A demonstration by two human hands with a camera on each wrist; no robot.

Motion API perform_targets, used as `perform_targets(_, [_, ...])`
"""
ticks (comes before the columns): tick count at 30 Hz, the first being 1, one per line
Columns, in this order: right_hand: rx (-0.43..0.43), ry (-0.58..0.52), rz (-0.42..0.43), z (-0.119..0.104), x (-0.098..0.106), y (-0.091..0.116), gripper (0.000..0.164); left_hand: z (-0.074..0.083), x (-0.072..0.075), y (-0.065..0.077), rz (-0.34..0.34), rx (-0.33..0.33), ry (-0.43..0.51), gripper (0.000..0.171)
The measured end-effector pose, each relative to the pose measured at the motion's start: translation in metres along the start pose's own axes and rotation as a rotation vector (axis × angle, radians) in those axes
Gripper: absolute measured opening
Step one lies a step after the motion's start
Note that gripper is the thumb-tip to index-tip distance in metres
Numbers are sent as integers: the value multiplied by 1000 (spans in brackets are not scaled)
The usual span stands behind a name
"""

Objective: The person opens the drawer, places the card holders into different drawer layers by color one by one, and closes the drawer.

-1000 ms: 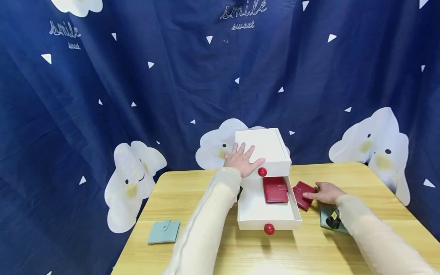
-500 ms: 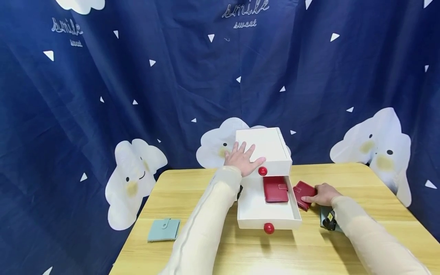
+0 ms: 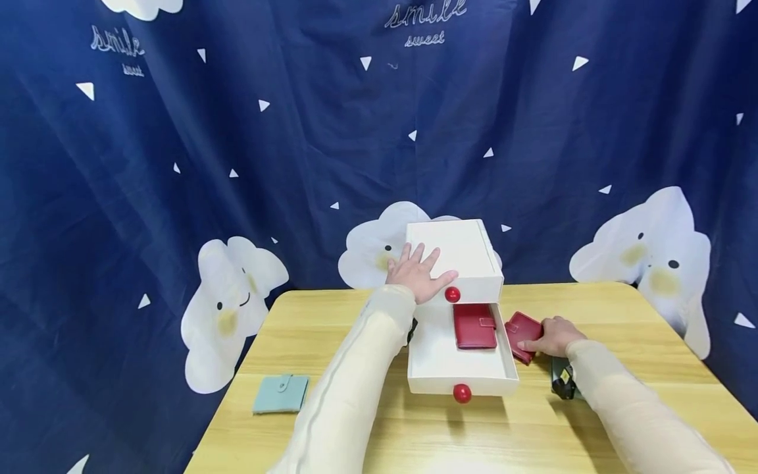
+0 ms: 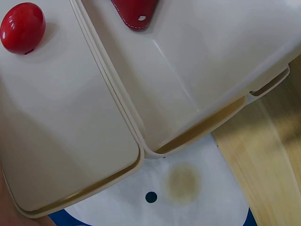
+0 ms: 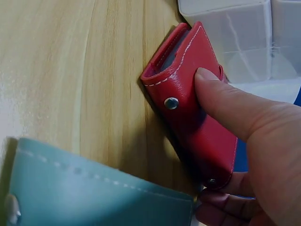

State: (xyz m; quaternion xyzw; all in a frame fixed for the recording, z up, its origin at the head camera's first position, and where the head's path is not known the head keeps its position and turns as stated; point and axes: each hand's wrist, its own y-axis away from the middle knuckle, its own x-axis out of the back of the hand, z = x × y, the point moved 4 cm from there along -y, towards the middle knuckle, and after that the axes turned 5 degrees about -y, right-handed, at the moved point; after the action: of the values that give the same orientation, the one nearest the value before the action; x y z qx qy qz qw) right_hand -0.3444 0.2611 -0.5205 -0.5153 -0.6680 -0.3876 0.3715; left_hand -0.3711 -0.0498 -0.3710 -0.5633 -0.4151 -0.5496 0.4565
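My left hand (image 3: pixel 414 276) rests with spread fingers on the top of a white two-drawer box (image 3: pixel 458 247). The lower drawer (image 3: pixel 429 368) is pulled out. Inside lies a red wallet (image 3: pixel 475 329), of which the left wrist view catches only the strap end (image 4: pixel 136 13). To the right of the drawer, my right hand (image 3: pixel 556 337) pinches a second red wallet (image 5: pixel 195 101). In the right wrist view the thumb presses on its face and the fingers curl under its edge, and the wallet tilts up from the tabletop.
A teal wallet (image 5: pixel 99 188) lies beside the right hand, partly covered by the wrist in the head view. Another teal wallet (image 3: pixel 281 394) is at the left of the wooden table (image 3: pixel 320 329). Red knobs (image 3: pixel 462 394) stick out from the drawer fronts. A blue curtain (image 3: pixel 308 131) hangs behind.
The right hand has drawn slightly to the right and its fingers have closed round the wallet's edge. The left hand stays on the box. The head view has shifted a little.
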Motion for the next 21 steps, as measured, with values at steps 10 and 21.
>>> perform_targets(10, [-18, -13, -24, -2, 0, -2, 76, -1, -2, -3, 14, -10, -7, 88])
perform_targets(21, [-26, -109, -11, -3, -2, -4, 80, -1, 0, -1, 10, -22, -10, 87])
